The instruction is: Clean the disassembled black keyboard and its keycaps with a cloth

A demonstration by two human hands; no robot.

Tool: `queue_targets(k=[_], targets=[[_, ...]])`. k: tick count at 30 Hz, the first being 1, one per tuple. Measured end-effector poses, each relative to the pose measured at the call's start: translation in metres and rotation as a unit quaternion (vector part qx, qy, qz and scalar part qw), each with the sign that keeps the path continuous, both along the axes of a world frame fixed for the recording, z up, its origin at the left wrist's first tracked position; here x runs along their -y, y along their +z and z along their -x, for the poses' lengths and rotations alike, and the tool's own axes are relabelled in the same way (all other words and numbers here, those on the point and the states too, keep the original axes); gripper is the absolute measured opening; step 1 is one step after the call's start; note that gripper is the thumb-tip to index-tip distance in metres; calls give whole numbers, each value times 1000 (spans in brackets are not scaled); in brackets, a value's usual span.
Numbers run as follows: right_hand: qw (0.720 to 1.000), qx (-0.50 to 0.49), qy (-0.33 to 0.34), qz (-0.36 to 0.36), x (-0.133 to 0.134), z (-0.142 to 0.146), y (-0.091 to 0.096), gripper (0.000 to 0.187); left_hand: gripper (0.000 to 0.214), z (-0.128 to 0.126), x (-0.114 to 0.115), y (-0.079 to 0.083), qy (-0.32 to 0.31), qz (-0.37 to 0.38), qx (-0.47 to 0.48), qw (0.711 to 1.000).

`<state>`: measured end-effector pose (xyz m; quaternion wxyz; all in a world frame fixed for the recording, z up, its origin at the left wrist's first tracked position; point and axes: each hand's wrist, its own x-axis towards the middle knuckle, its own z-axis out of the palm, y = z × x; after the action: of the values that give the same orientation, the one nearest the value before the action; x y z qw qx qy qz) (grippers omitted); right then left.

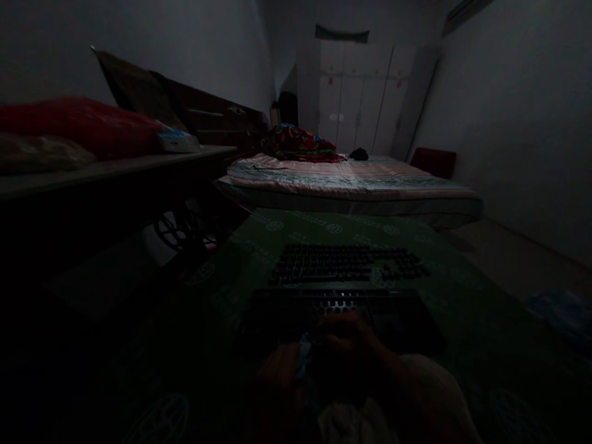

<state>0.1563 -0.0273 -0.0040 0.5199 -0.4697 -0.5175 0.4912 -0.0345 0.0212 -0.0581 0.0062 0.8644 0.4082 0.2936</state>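
Observation:
The room is very dark. My right hand (pixel 345 336) is curled over the near edge of a dark keyboard frame (pixel 337 308) on a green patterned cloth (pixel 453 277). My left hand (pixel 282 367) sits just left of it, closed around something small with a pale blue bit showing. A sheet of black keycaps (pixel 346 262) lies on the cloth just beyond the frame. What the fingers grip is too dark to name.
A bed (pixel 351 179) with a striped sheet and a colourful bundle (pixel 298 143) stands beyond the cloth. A sewing-machine table (pixel 115 166) with red and pale pillows is at the left. White wardrobes (pixel 365 98) fill the far wall.

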Motion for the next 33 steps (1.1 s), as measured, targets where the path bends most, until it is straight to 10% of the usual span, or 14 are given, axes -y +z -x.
queue_targets(k=[7, 33], targets=[[986, 157, 50, -9, -43, -5, -29, 17, 29, -1, 2, 4, -4, 72, -34, 997], [992, 101, 68, -14, -41, -6, -28, 19, 31, -5, 9, 16, -33, 127, -16, 991]])
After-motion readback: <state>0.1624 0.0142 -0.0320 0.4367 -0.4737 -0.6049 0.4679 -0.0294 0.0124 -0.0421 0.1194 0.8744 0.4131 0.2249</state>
